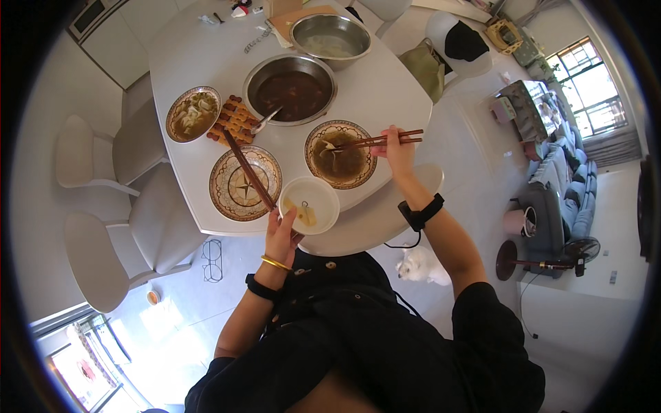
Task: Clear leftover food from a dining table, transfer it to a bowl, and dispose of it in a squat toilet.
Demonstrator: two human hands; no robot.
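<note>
My right hand [398, 153] is closed round a pair of brown chopsticks [379, 141]. Their tips reach into a patterned bowl [367, 172] of brown broth, at a pale strip of food [332, 152]. Closer to me, my left hand [280, 236] grips a small white bowl [326, 221] with yellowish pieces inside. Long dark wooden sticks [249, 169], which look like another pair of chopsticks, also run through the left hand. They slant over an ornate plate [234, 201] that shows no food.
Behind stand a steel basin [332, 79] of dark broth with a ladle [267, 120] on a wooden trivet [236, 122], another basin [368, 45] of cloudy liquid, and a patterned bowl [172, 131] of food. Chairs [110, 251] flank the table; a white dog [423, 266] is below.
</note>
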